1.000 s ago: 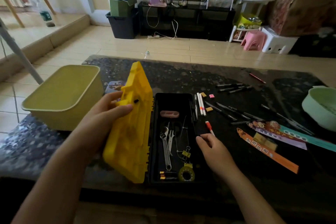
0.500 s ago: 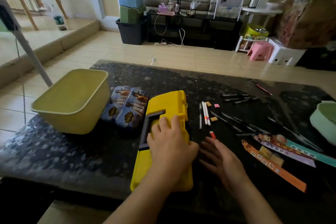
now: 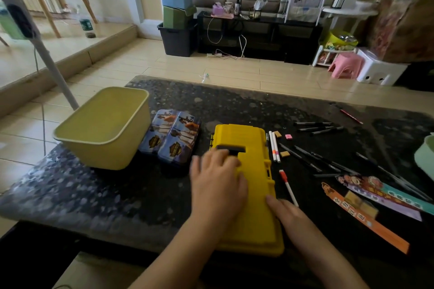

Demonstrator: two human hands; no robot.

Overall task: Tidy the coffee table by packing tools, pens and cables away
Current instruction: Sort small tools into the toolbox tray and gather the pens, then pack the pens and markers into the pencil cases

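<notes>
Head view. A: Toolbox (image 3: 249,138) closed at the table's (image 3: 234,105) near edge; left hand (image 3: 218,185) spread flat on its lid, right hand's (image 3: 290,217) straight fingers touching its right rim.
B: If unlatched, lifting could spill it; pens (image 3: 305,156) lie loose, right.

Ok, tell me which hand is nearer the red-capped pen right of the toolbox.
Right. The right hand sits at the right edge of the toolbox, close beside the red-capped pen; the left hand lies flat on the lid, across the box from it.
</notes>
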